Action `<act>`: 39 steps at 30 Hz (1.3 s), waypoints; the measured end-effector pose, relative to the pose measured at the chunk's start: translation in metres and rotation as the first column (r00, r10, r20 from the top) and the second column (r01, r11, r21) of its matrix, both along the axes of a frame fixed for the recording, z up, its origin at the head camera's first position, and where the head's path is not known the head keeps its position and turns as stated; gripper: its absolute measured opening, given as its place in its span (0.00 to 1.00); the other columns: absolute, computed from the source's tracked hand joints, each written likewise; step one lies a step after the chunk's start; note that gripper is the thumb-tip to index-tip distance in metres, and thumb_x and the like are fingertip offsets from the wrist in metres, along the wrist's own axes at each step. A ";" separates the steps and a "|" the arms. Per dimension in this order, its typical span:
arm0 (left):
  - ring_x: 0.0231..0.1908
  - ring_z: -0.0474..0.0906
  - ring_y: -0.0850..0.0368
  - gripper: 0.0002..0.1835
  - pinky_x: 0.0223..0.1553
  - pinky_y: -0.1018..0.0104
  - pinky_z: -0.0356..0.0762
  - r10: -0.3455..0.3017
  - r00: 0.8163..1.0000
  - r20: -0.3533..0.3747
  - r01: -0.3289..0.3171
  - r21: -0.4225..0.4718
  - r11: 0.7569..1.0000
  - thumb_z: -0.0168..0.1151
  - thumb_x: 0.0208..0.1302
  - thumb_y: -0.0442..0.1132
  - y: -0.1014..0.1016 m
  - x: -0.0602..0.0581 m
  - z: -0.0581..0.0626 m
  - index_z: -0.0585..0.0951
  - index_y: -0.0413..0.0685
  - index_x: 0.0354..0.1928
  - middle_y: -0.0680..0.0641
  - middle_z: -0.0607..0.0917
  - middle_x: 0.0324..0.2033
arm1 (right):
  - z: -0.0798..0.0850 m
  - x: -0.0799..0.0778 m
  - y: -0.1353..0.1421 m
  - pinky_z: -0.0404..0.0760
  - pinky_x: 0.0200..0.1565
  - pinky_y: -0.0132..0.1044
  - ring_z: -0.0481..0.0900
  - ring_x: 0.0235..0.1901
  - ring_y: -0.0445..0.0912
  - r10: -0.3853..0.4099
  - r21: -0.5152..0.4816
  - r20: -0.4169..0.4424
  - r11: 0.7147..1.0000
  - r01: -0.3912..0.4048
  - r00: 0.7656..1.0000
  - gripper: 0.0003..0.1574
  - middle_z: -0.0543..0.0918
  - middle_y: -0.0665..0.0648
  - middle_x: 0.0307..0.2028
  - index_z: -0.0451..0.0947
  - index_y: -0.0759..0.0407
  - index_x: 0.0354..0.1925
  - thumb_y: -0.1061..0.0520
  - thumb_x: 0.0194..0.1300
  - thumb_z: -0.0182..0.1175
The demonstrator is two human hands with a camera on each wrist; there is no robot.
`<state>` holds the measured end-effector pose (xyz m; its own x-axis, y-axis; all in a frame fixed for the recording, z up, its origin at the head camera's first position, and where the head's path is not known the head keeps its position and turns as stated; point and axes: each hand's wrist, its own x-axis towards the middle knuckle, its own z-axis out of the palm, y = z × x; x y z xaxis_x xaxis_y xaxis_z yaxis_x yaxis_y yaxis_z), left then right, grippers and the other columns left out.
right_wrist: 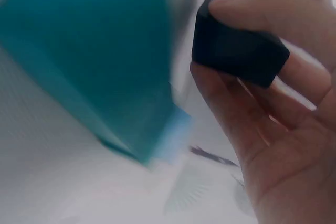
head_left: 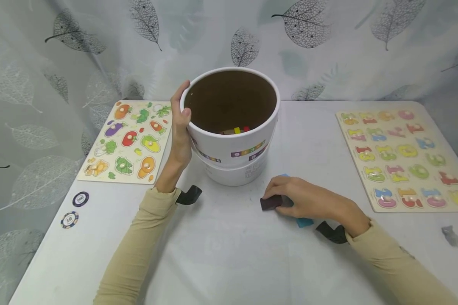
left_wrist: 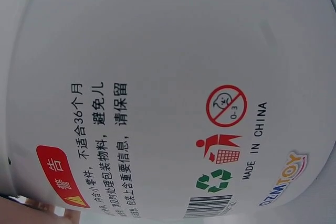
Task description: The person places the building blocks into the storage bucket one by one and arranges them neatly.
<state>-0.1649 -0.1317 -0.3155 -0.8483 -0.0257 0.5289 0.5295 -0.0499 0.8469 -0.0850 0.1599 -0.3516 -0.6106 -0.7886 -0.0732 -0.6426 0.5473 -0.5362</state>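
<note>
A white bucket (head_left: 229,171) stands at the middle of the table with its mouth up. My left hand (head_left: 181,135) grips its left rim, thumb over the edge. Warning print and a barcode on the bucket wall (left_wrist: 168,51) fill the left wrist view, with fingertips at the lower left. My right hand (head_left: 303,197) pinches a dark rectangular block (head_left: 271,202) between thumb and fingers, right of the bucket's base. The right wrist view shows the block (right_wrist: 236,45) in the fingers. Beside it is a teal flat-sided piece (right_wrist: 105,51), mostly hidden under the hand in the head view.
Small yellow and red pieces (head_left: 241,130) lie inside the bucket. A vegetable puzzle board (head_left: 131,146) is on the left, a number puzzle board (head_left: 404,163) on the right. Two poker chips (head_left: 74,209) lie near the left edge, a small grey piece (head_left: 451,236) at far right.
</note>
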 end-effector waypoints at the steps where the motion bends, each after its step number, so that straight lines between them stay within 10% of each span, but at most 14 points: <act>1: 0.63 0.66 0.45 0.44 0.65 0.46 0.61 0.001 1.000 0.000 -0.001 -0.002 1.000 0.47 0.56 0.67 0.000 0.000 0.000 0.58 0.55 0.73 0.45 0.70 0.64 | 0.006 -0.001 0.002 0.80 0.52 0.38 0.78 0.50 0.41 0.010 -0.001 0.003 1.000 -0.010 1.000 0.21 0.80 0.47 0.50 0.82 0.55 0.50 0.61 0.56 0.68; 6: 0.64 0.66 0.46 0.45 0.66 0.47 0.61 0.003 1.000 -0.002 -0.003 -0.002 1.000 0.48 0.55 0.69 0.000 -0.001 -0.001 0.58 0.54 0.73 0.46 0.70 0.65 | 0.050 -0.011 0.013 0.80 0.51 0.32 0.79 0.48 0.37 0.061 -0.155 -0.098 0.985 -0.076 0.993 0.25 0.81 0.44 0.50 0.82 0.51 0.50 0.64 0.52 0.71; 13: 0.64 0.66 0.50 0.46 0.66 0.52 0.61 -0.003 1.000 0.009 0.003 -0.014 1.000 0.47 0.55 0.67 -0.001 -0.001 0.000 0.57 0.53 0.73 0.46 0.70 0.65 | 0.124 -0.037 0.013 0.74 0.53 0.24 0.79 0.49 0.38 0.086 -0.478 -0.338 0.842 -0.250 0.937 0.31 0.84 0.52 0.48 0.83 0.58 0.50 0.71 0.44 0.73; 17: 0.64 0.66 0.50 0.46 0.66 0.51 0.61 -0.005 1.000 0.018 0.005 -0.015 1.000 0.47 0.55 0.67 -0.002 -0.001 0.000 0.57 0.52 0.73 0.46 0.69 0.65 | 0.146 -0.057 -0.003 0.75 0.52 0.25 0.79 0.48 0.39 -0.008 -0.554 -0.359 0.807 -0.206 0.933 0.30 0.84 0.53 0.48 0.83 0.65 0.49 0.76 0.44 0.71; 39: 0.62 0.68 0.52 0.45 0.64 0.54 0.64 0.014 1.000 0.015 -0.013 -0.034 0.999 0.46 0.55 0.70 -0.001 0.002 0.000 0.58 0.56 0.73 0.48 0.71 0.64 | 0.136 -0.098 -0.031 0.78 0.55 0.29 0.81 0.46 0.44 -0.118 -0.616 -0.160 0.788 -0.006 0.980 0.25 0.83 0.50 0.47 0.82 0.66 0.50 0.73 0.50 0.69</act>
<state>-0.1625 -0.1326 -0.3152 -0.8561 -0.0194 0.5164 0.5167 -0.0137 0.8561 -0.1833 0.1291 -0.2156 -0.6083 -0.5934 0.5271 -0.7395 0.1824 -0.6480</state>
